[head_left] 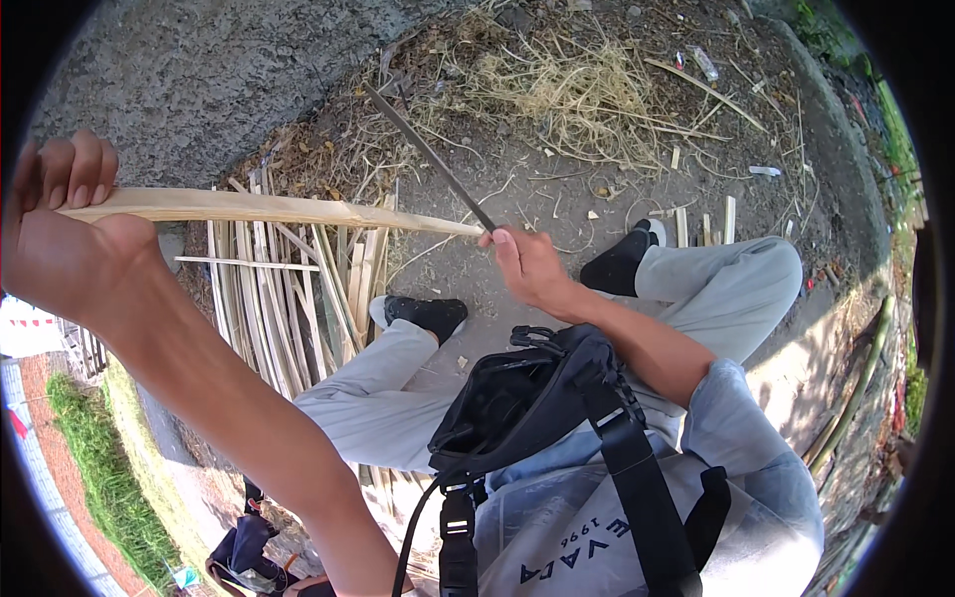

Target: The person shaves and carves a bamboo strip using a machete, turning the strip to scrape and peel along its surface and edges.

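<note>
Left hand (75, 234): closed around the left end of a pale wooden strip (269, 206), fingers over its far edge; out at the left rim of the view, well apart from the other hand.
Right hand (532, 267): clamped at the near end of a long narrow blade (435, 160), any handle hidden in the fist.
Strip's lie: long axis left to right between the hands, slightly bowed in this wide view, its tapering right end a little nearer than its left.
Blade's lie: slanting from the right fist leftward and away, its tip well beyond the strip on the far side.
Meeting point: the strip's thin right end reaches the root of the blade at the right fingers; the strip lies left of the right hand, which is the nearer one to this crossing. Whether those fingers also pinch the wood, I cannot tell.
Strip pile (261, 308): on the ground below the held piece, mostly running near to far, left of the left foot (428, 314).
Shavings (577, 95): a curled, tangled heap beyond the right hand.
Waist bag (517, 398): black, gaping, near, between the forearms.
</note>
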Tool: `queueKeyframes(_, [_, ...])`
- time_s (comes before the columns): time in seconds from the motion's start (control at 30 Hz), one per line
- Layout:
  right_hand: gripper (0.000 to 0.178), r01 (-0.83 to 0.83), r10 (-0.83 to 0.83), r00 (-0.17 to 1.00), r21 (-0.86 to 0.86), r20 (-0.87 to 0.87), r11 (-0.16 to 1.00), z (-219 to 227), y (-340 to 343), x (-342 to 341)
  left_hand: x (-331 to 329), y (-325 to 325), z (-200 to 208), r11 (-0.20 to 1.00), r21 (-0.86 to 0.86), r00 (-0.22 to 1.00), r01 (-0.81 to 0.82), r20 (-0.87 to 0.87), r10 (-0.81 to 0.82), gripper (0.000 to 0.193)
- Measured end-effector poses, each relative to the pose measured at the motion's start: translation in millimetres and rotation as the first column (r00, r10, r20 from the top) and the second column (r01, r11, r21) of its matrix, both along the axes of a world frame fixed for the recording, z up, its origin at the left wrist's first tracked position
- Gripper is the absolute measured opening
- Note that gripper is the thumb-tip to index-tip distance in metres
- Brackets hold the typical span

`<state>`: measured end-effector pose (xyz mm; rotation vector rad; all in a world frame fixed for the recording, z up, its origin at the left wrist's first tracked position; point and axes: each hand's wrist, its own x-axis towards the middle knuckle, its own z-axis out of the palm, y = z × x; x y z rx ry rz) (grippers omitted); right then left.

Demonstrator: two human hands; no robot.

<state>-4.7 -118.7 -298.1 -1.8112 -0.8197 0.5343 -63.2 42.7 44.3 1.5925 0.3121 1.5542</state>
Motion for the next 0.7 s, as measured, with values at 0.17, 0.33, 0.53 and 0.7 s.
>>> queueKeyframes(0.17, [0.056,-0.115,0.096,0.993,-0.474,-0.066,0.873,-94.9,-9.3,3.4,2.3,0.9,-1.6,0.997,0.037,0.997,0.067,-0.043,-0.065,0.029])
queueKeyframes(0.33, [0.056,-0.072,0.108,0.992,-0.426,0.061,0.902,-86.9,-4.5,-1.3,13.1,-0.8,-5.2,0.994,0.043,0.995,0.097,-0.005,-0.097,0.028])
queueKeyframes(0.53, [0.057,-0.046,0.051,0.999,-0.326,0.008,0.944,-109.4,-20.7,-24.1,-10.5,7.3,1.2,0.983,-0.011,0.983,0.182,-0.016,-0.182,0.028])
queueKeyframes(0.7, [0.054,-0.213,0.13,0.974,-0.554,-0.186,0.804,-123.7,-26.7,7.7,-5.8,4.5,-10.6,0.994,-0.05,0.995,0.099,0.01,-0.099,0.03])
